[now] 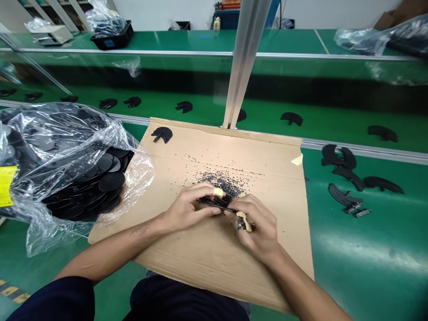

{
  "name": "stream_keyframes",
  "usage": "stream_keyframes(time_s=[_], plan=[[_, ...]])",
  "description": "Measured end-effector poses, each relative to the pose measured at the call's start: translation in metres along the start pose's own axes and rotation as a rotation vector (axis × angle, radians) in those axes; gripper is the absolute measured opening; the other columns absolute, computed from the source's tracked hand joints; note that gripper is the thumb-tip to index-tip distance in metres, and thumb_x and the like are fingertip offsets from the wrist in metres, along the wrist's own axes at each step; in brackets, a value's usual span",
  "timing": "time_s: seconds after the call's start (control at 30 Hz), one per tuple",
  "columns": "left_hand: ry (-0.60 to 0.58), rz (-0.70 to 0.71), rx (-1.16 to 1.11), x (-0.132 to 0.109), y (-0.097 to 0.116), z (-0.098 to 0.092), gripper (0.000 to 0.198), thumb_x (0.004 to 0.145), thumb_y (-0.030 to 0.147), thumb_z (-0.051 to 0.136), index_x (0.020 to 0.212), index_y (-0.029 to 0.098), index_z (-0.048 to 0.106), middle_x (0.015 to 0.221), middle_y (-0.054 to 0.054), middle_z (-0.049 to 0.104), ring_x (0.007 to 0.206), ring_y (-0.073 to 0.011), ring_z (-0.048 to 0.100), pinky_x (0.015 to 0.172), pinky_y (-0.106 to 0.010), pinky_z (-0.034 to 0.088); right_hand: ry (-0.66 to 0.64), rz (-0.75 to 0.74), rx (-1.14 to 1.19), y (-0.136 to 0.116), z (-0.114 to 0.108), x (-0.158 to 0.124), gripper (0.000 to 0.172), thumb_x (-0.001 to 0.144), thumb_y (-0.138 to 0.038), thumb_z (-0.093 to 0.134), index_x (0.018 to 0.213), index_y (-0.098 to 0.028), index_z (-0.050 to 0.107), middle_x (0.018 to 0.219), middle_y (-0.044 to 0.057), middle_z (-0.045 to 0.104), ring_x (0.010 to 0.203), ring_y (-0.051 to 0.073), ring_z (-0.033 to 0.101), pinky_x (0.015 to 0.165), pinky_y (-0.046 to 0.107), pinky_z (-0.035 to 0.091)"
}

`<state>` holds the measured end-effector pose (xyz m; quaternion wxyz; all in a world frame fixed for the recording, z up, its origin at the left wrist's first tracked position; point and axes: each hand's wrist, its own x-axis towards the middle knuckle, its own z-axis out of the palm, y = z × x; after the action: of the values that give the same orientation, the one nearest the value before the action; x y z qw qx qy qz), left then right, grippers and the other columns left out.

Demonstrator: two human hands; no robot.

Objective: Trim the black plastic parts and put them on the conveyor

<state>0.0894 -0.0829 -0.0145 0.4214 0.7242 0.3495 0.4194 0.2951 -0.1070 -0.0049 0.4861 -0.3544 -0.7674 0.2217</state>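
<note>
While the left hand (187,206) pinches a dark part (211,202) over the cardboard (194,258), the right hand (257,220) grips a slim, partly hidden object (229,209) beside it. Small black pieces (230,180) lie just beyond.

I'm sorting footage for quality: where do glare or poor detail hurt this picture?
Head view: pale glare washes over the green table at right, and bright reflections streak the plastic bag; head view again: the dark piece between the left hand and right hand blends into the black bits, so its outline is hard to tell.
</note>
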Motion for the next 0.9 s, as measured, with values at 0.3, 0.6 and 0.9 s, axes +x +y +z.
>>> stream_keyframes(time_s=[0.3, 0.6, 0.9], plan=[[0.119, -0.17, -0.076, -0.001, 0.004, -0.01, 0.051, 0.079, 0.052, 0.079, 0.116, 0.02, 0.068, 0.077, 0.003, 0.056, 0.06, -0.0073, 0.048, 0.058, -0.021, 0.044, 0.014, -0.32, -0.487, -0.002, -0.009, 0.001, 0.016, 0.092, -0.005, 0.055, 0.097, -0.019, 0.061, 0.088, 0.008, 0.073, 0.078, 0.018, 0.061, 0.068, 0.034, 0.049], [-0.052, -0.437, -0.364, 0.002, 0.0, 0.003, 0.033, 0.085, 0.045, 0.074, 0.098, 0.014, 0.075, 0.079, -0.005, 0.074, 0.063, -0.0126, 0.066, 0.057, -0.023, 0.055, -0.124, -0.47, -0.603, -0.005, -0.001, 0.005, 0.013, 0.093, -0.011, 0.061, 0.084, -0.02, 0.064, 0.084, 0.004, 0.074, 0.074, 0.016, 0.057, 0.068, 0.031, 0.049], [0.172, -0.288, -0.304, 0.003, -0.006, 0.001, 0.022, 0.085, 0.033, 0.076, 0.097, 0.015, 0.077, 0.092, -0.007, 0.078, 0.077, -0.0157, 0.072, 0.067, -0.025, 0.06, -0.018, -0.118, -0.229, 0.002, -0.002, 0.0, 0.023, 0.088, -0.021, 0.07, 0.11, -0.021, 0.061, 0.1, 0.009, 0.069, 0.085, 0.021, 0.063, 0.07, 0.036, 0.049]])
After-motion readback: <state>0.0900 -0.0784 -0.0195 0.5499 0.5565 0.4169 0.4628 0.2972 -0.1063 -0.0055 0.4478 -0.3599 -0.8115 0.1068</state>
